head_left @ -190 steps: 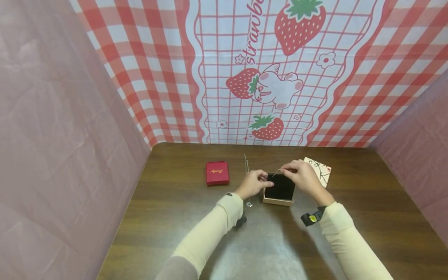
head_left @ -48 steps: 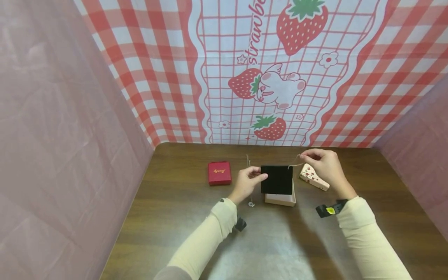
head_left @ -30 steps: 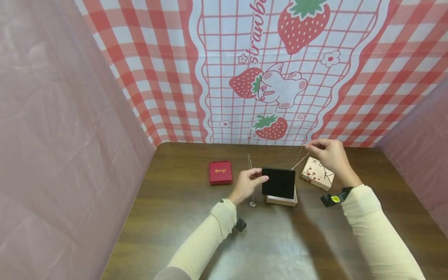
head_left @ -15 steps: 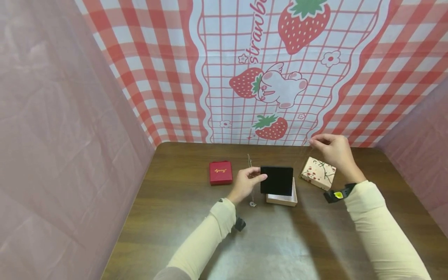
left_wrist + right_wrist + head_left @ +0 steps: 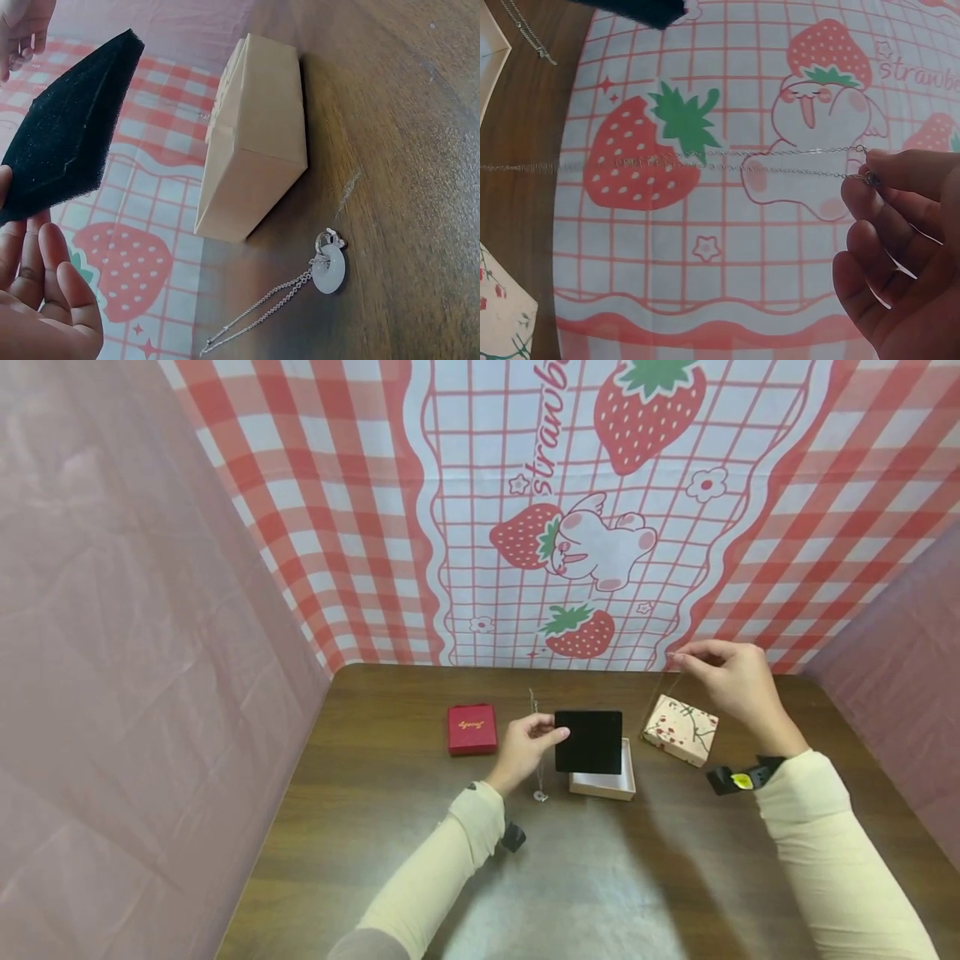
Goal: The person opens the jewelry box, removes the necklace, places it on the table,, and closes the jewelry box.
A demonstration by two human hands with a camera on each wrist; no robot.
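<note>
My left hand (image 5: 521, 747) pinches a square black foam pad (image 5: 588, 742) by its left edge, raised and tilted above the open box base (image 5: 603, 792). The pad's velvety surface and thickness show in the left wrist view. Up at the right, my right hand (image 5: 738, 681) pinches a thin silver necklace (image 5: 780, 172) near its clasp between thumb and forefinger. The chain hangs down in two strands beside the floral box lid (image 5: 682, 727). A second necklace (image 5: 328, 271) lies on the table left of the base, with a white ring-shaped pendant.
A small red jewelry box (image 5: 472, 727) with gold lettering stands at the left, shut. All of it rests on a brown wooden table (image 5: 360, 827). A strawberry-print cloth (image 5: 577, 568) hangs behind the table, with pink cloth at both sides.
The pad has come up out of the box base in my left hand. My right hand has risen to the right, drawing the necklace away from the pad until it hangs free.
</note>
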